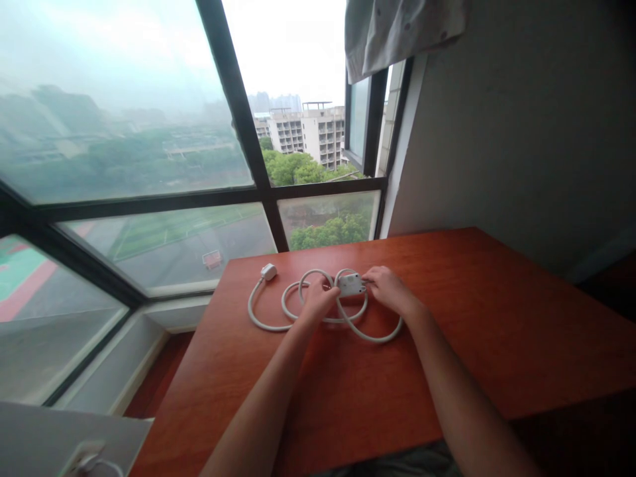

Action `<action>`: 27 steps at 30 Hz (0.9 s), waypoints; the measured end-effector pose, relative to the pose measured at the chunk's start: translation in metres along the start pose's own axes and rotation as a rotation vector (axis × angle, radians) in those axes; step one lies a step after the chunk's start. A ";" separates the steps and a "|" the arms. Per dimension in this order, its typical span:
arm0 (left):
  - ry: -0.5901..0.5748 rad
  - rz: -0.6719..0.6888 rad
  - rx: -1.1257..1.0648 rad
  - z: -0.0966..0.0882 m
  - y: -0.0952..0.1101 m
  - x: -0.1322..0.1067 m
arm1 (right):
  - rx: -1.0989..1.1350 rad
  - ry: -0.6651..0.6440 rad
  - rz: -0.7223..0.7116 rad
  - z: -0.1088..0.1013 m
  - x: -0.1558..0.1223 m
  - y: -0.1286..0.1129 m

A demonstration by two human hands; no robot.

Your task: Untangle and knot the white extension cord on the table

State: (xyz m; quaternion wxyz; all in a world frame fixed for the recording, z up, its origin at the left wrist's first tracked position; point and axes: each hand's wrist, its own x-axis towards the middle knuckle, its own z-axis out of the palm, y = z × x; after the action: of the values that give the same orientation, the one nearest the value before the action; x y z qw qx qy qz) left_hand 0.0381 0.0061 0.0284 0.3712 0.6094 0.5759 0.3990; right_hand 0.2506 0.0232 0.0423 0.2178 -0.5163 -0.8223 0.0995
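Note:
A white power strip (pixel 351 284) with a thick white cable (pixel 268 322) lies coiled in loops on the reddish wooden table (pixel 497 331). Its plug (pixel 268 271) rests at the far left of the coil. My left hand (pixel 318 301) is closed over the cable loops just left of the strip. My right hand (pixel 390 289) pinches the right end of the strip with curled fingers.
Large windows (pixel 149 132) with dark frames run along the far and left sides. A grey wall (pixel 521 132) stands to the right, with cloth (pixel 397 30) hanging at the top. A wall socket with a white plug (pixel 87 460) shows at bottom left.

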 end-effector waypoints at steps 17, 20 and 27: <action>-0.047 0.083 0.772 -0.027 0.033 -0.022 | 0.245 0.025 -0.083 0.045 0.008 0.002; -0.128 0.033 0.685 -0.039 0.032 -0.019 | 0.333 0.020 -0.091 0.045 0.009 0.003; -0.261 -0.023 0.495 -0.050 0.031 -0.017 | 0.476 -0.012 -0.116 0.042 0.008 -0.010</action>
State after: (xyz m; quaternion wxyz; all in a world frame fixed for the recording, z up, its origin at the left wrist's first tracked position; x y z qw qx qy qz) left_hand 0.0045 -0.0133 0.0765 0.2864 0.7211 0.6102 0.1600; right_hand 0.2203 0.0279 0.0110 0.3338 -0.4017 -0.8053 0.2805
